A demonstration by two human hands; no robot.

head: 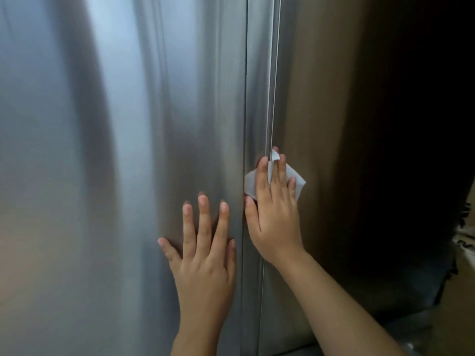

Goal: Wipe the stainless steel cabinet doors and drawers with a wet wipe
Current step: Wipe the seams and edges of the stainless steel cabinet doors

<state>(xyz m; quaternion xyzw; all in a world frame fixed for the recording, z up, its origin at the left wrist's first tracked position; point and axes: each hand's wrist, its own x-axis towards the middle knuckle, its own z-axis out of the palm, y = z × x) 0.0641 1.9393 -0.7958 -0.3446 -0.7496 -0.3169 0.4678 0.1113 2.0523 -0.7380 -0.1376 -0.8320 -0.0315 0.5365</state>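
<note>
Two tall stainless steel doors fill the view, the left door (102, 176) and the right door (321, 111), meeting at a vertical seam (245, 98). My left hand (205, 253) lies flat on the left door beside the seam, fingers straight and spread. My right hand (275, 214) presses a white wet wipe (295, 178) against the right door's rounded inner edge, just right of the seam. Its fingers lie straight over the wipe, and the wipe's corners stick out above and to the right of them.
The right door's far side falls into dark shadow (411, 150). At the far right edge a dark fringed cloth (465, 217) and a patterned surface (462, 242) show. A darker floor area (401, 327) lies at the lower right.
</note>
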